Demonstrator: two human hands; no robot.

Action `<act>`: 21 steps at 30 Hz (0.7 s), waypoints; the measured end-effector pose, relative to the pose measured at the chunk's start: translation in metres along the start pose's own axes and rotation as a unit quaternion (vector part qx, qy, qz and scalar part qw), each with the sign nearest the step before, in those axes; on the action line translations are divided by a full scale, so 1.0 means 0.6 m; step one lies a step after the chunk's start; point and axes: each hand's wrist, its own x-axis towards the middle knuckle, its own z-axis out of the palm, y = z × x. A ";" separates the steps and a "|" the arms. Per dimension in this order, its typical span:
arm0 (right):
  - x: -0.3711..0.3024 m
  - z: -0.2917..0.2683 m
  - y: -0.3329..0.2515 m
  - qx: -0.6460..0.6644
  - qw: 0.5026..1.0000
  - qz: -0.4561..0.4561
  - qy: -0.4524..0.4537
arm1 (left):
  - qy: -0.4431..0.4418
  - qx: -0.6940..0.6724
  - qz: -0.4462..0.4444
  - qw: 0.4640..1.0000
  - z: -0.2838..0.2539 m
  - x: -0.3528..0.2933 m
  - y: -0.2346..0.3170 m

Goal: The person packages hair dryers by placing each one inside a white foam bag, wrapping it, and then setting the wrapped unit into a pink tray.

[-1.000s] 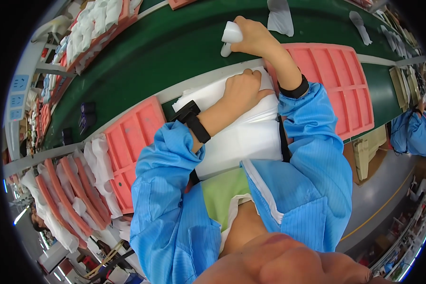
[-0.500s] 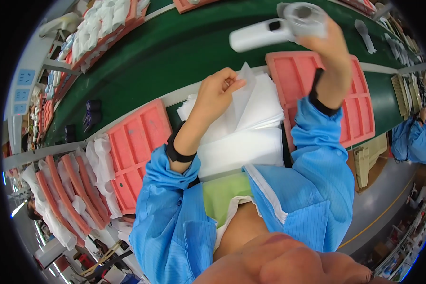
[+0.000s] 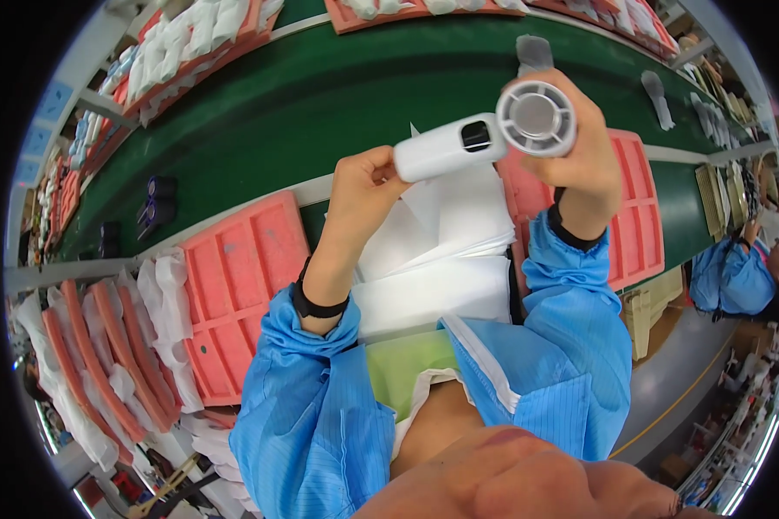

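Note:
A white handheld fan (image 3: pixel 446 149) with a round spoked head and a small black window on its handle is in my right hand (image 3: pixel 584 138). My right fingers wrap round the fan's head. My left hand (image 3: pixel 363 190) is closed in a pinch at the handle's far end, beside the lifted thin white sheet (image 3: pixel 420 208). The handle covers part of that sheet, so the exact grip of the left fingertips is partly hidden. Below the hands lies a stack of white sheets (image 3: pixel 441 290), close to my body.
Pink divided trays (image 3: pixel 242 285) flank the stack, the right pink tray (image 3: pixel 636 208) partly behind my arm. Beyond runs a green work surface (image 3: pixel 320 104) with wrapped pieces (image 3: pixel 656 99) on it. Dark purple items (image 3: pixel 157 208) stand left. Another person in blue (image 3: pixel 736 268) is far right.
My right hand has brought the fan down and nearer, its handle now against my left fingertips. My left hand has shifted slightly left and down, and the raised sheet is now partly behind the handle.

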 end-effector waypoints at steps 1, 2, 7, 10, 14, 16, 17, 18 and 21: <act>-0.003 -0.006 -0.001 0.002 1.000 -0.002 -0.007 | -0.004 -0.028 -0.020 0.999 -0.003 0.004 0.004; -0.005 -0.013 -0.002 0.010 1.000 -0.004 -0.017 | -0.005 -0.055 -0.039 0.998 -0.010 0.004 0.009; -0.005 0.007 -0.001 -0.014 0.999 -0.035 0.024 | 0.048 -0.070 -0.024 0.996 -0.027 -0.001 0.039; 0.003 0.035 0.008 -0.045 0.996 -0.073 0.039 | 0.053 -0.067 0.012 0.996 -0.036 -0.005 0.047; 0.010 0.065 0.013 -0.050 0.990 -0.132 0.012 | 0.094 -0.030 0.144 0.985 -0.038 0.003 0.032; 0.012 0.078 0.013 -0.006 0.987 -0.158 0.010 | 0.092 -0.026 0.137 0.986 -0.045 0.001 0.031; 0.014 0.085 0.015 -0.006 0.987 -0.159 0.008 | 0.085 -0.026 0.129 0.988 -0.046 0.000 0.031; 0.018 0.095 0.018 -0.049 0.982 -0.180 0.011 | 0.079 -0.026 0.121 0.989 -0.047 -0.001 0.031; 0.021 0.131 0.024 -0.131 0.967 -0.219 0.022 | 0.124 0.062 0.186 0.973 -0.042 -0.007 0.034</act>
